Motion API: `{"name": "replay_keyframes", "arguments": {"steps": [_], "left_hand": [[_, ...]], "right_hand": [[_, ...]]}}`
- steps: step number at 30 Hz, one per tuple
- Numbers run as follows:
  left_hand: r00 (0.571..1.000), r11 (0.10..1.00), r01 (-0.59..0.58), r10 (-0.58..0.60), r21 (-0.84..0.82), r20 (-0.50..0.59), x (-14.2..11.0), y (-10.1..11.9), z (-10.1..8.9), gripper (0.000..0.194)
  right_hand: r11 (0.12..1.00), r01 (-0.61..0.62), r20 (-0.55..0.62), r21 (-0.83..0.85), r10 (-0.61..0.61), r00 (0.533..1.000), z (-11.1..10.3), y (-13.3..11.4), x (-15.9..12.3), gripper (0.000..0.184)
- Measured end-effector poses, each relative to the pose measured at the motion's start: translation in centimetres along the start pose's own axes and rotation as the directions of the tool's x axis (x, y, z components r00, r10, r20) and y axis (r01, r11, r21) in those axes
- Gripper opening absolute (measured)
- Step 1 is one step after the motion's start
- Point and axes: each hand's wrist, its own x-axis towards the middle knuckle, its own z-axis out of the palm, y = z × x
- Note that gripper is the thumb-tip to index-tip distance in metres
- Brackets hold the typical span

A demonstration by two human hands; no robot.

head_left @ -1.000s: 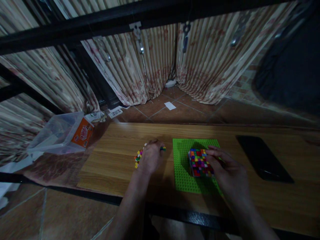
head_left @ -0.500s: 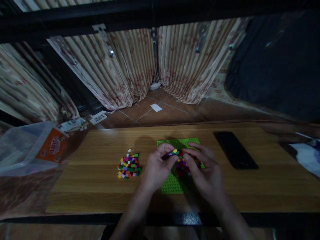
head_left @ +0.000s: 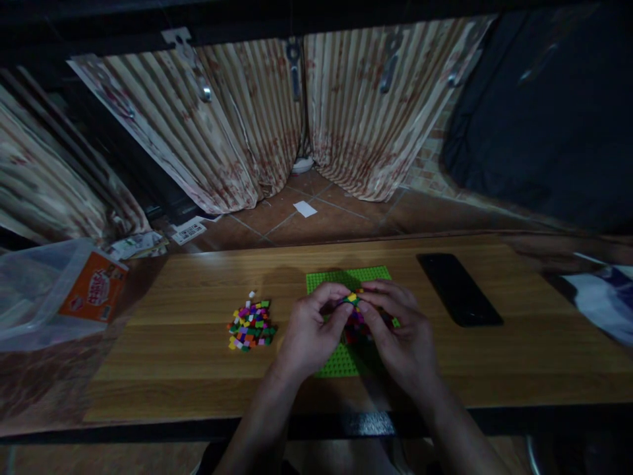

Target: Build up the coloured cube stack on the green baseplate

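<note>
Over a green studded baseplate (head_left: 341,364), my two hands meet at a small cluster of joined toy bricks (head_left: 352,298), yellow, green and blue. My left hand (head_left: 305,333) pinches the cluster between thumb and fingers. From the other side, my right hand (head_left: 406,338) closes its thumb and fingertips on it. Below the fingers, red and magenta bricks (head_left: 357,331) show on the plate, partly hidden by my hands and in shadow. To the left lies a loose pile of small multicoloured bricks (head_left: 251,326), with a white brick (head_left: 252,294) just behind it.
A black phone (head_left: 459,290) lies on the wooden table (head_left: 188,369), right of the plate. Beyond the left edge stands a clear plastic bin (head_left: 39,297) with an orange label. Papers (head_left: 188,231) lie on the tiled floor before striped curtains (head_left: 257,125).
My right hand's fingertips have moved in from the right and now meet the brick cluster held by my left hand. The whole view has shifted slightly.
</note>
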Motion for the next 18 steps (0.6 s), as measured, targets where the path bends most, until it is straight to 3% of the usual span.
{"name": "replay_keyframes", "arguments": {"steps": [7,18], "left_hand": [[1.000,1.000,0.006,-0.006,0.000,0.002,-0.09,0.23,0.04,0.009],[0.994,0.992,0.110,-0.111,-0.061,-0.024,-0.18,0.34,0.72,0.011]], "right_hand": [[0.999,-0.031,-0.016,0.024,0.031,0.999,0.21,-0.02,-0.07,0.011],[1.000,-0.016,-0.038,-0.021,0.015,0.999,0.06,-0.22,-0.13,0.013]]}}
